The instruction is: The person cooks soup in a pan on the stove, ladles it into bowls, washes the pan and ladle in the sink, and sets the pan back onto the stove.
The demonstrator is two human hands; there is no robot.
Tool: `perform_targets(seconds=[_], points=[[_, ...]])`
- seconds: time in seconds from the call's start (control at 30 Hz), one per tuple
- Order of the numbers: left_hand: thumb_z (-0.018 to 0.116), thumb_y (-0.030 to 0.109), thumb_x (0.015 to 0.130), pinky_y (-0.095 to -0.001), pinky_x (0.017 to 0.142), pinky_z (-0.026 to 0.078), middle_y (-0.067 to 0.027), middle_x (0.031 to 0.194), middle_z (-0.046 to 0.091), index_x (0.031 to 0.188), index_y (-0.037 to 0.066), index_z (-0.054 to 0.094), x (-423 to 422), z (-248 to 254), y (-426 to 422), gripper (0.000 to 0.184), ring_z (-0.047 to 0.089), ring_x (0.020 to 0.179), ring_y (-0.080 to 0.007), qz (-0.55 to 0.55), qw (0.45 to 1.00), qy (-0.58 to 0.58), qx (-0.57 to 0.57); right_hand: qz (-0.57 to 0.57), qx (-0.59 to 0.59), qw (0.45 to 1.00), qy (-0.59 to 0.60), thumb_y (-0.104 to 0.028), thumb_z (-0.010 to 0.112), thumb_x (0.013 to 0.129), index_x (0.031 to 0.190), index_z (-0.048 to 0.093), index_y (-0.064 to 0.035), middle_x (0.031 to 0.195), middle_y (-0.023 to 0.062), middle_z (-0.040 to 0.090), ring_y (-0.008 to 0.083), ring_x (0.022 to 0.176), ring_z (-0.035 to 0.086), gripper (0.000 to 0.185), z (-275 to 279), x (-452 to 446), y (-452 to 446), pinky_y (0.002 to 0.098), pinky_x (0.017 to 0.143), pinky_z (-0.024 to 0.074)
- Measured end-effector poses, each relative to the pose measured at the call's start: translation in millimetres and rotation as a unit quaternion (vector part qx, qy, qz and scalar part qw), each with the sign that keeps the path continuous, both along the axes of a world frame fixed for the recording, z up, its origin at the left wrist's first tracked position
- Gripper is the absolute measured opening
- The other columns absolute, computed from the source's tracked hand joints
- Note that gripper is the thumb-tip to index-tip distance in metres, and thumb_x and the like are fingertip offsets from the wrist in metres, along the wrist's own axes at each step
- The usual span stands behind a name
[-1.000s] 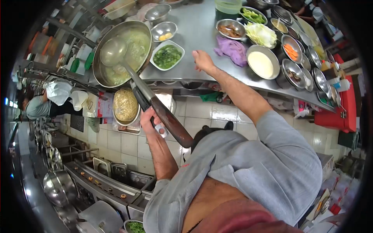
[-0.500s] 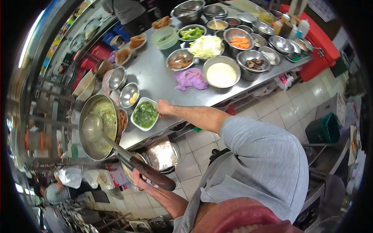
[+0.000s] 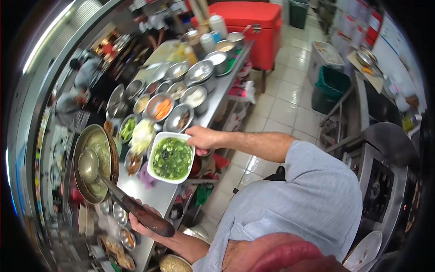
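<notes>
1. White bowl [image 3: 172, 181], squarish and well filled with green soup [image 3: 172, 158], near the middle of the view, held up over the front edge of the steel table [image 3: 156, 194].
2. Right hand [image 3: 202, 138] closed on the bowl's upper right corner, fingers bent in and pinching the rim, with no more gap than the bowl's wall between them; arm stretched out from a grey sleeve [image 3: 312, 165].
3. Left hand [image 3: 141, 226] curled tightly about the dark handles [image 3: 152, 220] of wok and ladle, bunched together; from this angle, hard to tell how much of each in the grasp.
4. Wok [image 3: 115, 163] at the left, tipped with its inside towards the camera, pale liquid [image 3: 100, 145] within; ladle [image 3: 88, 165] lying across it, head inside the wok, apart from the white bowl.
5. Just beside the white bowl, on its left: cabbage [image 3: 142, 135], a dish of brown pieces [image 3: 133, 163] and a purple cloth [image 3: 145, 177], the last partly covered from view.
6. Farther along the table: carrots [image 3: 163, 109], dark slices [image 3: 183, 120] and cut greens [image 3: 128, 129], each in a metal bowl.
7. Past the table's far end, a red cooler [image 3: 244, 20]; near it, squeeze bottles [image 3: 207, 43].
8. To the right, on floor tiles [image 3: 281, 106], a bin [image 3: 324, 105] with green liner.
</notes>
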State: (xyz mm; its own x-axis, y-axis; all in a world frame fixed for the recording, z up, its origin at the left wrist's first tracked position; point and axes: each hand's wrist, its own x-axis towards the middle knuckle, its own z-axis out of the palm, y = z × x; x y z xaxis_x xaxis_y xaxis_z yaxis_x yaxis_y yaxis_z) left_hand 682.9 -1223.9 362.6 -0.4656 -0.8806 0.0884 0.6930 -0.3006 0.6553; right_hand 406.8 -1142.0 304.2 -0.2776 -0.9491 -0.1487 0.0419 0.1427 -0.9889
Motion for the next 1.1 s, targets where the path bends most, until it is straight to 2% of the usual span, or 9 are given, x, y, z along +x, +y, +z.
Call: perform_targets(seconds=[0.03, 0.13, 0.23, 0.33, 0.57, 0.67, 1.0, 1.07, 1.1], points=[[0.044, 0.015, 0.086, -0.0200, 0.038, 0.027, -0.0064, 0.085, 0.047, 0.115, -0.008, 0.037, -14.6, 4.3, 5.8, 0.038, 0.034, 0.051, -0.0059, -0.178, 0.980, 0.074, -0.044, -0.026, 0.007, 1.000, 0.005, -0.006, 0.043, 0.080, 0.099, 0.050, 0.0052, 0.057, 0.0092, 0.055, 0.0127, 0.040, 0.052, 0.023, 8.3, -26.5, 28.6, 0.0261, 0.034, 0.0408], [0.043, 0.015, 0.087, -0.0213, 0.040, 0.028, -0.0063, 0.084, 0.046, 0.116, -0.009, 0.037, -131.7, 39.3, 79.0, 0.038, 0.035, 0.052, -0.0064, -0.029, 0.996, -0.067, 0.046, -0.115, 0.019, 0.993, 0.010, -0.006, 0.043, 0.080, 0.096, 0.051, 0.0053, 0.063, 0.0102, 0.057, 0.0119, 0.043, 0.053, 0.022, 17.7, -114.9, 113.8, 0.0253, 0.034, 0.0414], [0.042, 0.015, 0.088, -0.0234, 0.041, 0.031, -0.0057, 0.081, 0.043, 0.113, -0.009, 0.036, -222.3, 15.4, 94.3, 0.035, 0.037, 0.053, -0.0085, -0.189, 0.979, 0.059, 0.040, -0.228, 0.018, 0.972, 0.046, -0.007, 0.044, 0.080, 0.092, 0.050, 0.0070, 0.062, 0.0112, 0.057, 0.0137, 0.043, 0.055, 0.019, 15.0, -191.2, 197.3, 0.0272, 0.034, 0.0422], [0.041, 0.013, 0.088, -0.0217, 0.038, 0.029, -0.0070, 0.079, 0.042, 0.113, -0.011, 0.034, -319.1, 10.2, 118.9, 0.035, 0.038, 0.053, -0.0098, -0.496, 0.834, 0.237, 0.038, -0.316, 0.046, 0.946, 0.057, -0.007, 0.044, 0.080, 0.091, 0.050, 0.0082, 0.064, 0.0124, 0.058, 0.0144, 0.044, 0.055, 0.020, 23.2, -262.1, 280.2, 0.0275, 0.033, 0.0427], [0.046, 0.026, 0.083, -0.0200, 0.035, 0.037, -0.0032, 0.064, 0.057, 0.088, 0.002, 0.056, -546.9, -28.2, 168.8, 0.027, 0.048, 0.042, -0.0103, -0.512, 0.858, 0.019, 0.033, -0.538, 0.042, 0.841, 0.020, -0.005, 0.043, 0.080, 0.089, 0.050, 0.0101, 0.063, 0.0139, 0.056, 0.0154, 0.041, 0.052, 0.019, -12.1, -412.8, 419.5, 0.0269, 0.031, 0.0401], [0.046, 0.010, 0.081, -0.0196, 0.026, 0.024, 0.0025, 0.046, 0.036, 0.067, 0.007, 0.044, -642.2, -5.9, 212.5, 0.014, 0.032, 0.032, -0.0057, -0.584, 0.808, -0.040, 0.068, -0.612, 0.029, 0.790, 0.012, -0.005, 0.043, 0.079, 0.086, 0.050, 0.0099, 0.062, 0.0133, 0.055, 0.0152, 0.041, 0.052, 0.018, -27.4, -484.2, 464.0, 0.0267, 0.031, 0.0395], [0.049, 0.007, 0.082, -0.0213, 0.033, 0.036, 0.0036, 0.058, 0.041, 0.088, 0.004, 0.048, -984.5, -19.3, 299.7, 0.006, 0.042, 0.043, -0.0041, -0.755, 0.642, 0.002, 0.130, -0.759, 0.025, 0.651, -0.011, -0.005, 0.040, 0.079, 0.084, 0.049, 0.0090, 0.057, 0.0127, 0.053, 0.0166, 0.039, 0.049, 0.017, -24.5, -731.1, 570.1, 0.0268, 0.032, 0.0394], [0.046, 0.019, 0.082, -0.0205, 0.025, 0.024, 0.0054, 0.043, 0.036, 0.052, 0.014, 0.038, -1042.1, -7.0, 328.2, 0.031, 0.030, 0.029, -0.0058, -0.734, 0.670, -0.072, 0.082, -0.764, 0.010, 0.645, -0.016, -0.006, 0.041, 0.079, 0.085, 0.049, 0.0090, 0.057, 0.0127, 0.053, 0.0166, 0.039, 0.050, 0.018, -37.1, -792.4, 602.7, 0.0270, 0.033, 0.0400], [0.048, 0.010, 0.083, -0.0223, 0.037, 0.039, 0.0038, 0.059, 0.041, 0.086, 0.004, 0.048, -1081.8, -24.8, 329.8, 0.006, 0.043, 0.046, -0.0040, -0.798, 0.585, 0.022, 0.144, -0.770, 0.003, 0.638, -0.016, -0.006, 0.041, 0.079, 0.085, 0.049, 0.0089, 0.058, 0.0128, 0.054, 0.0165, 0.039, 0.050, 0.018, -42.3, -822.5, 617.8, 0.0269, 0.033, 0.0401]])
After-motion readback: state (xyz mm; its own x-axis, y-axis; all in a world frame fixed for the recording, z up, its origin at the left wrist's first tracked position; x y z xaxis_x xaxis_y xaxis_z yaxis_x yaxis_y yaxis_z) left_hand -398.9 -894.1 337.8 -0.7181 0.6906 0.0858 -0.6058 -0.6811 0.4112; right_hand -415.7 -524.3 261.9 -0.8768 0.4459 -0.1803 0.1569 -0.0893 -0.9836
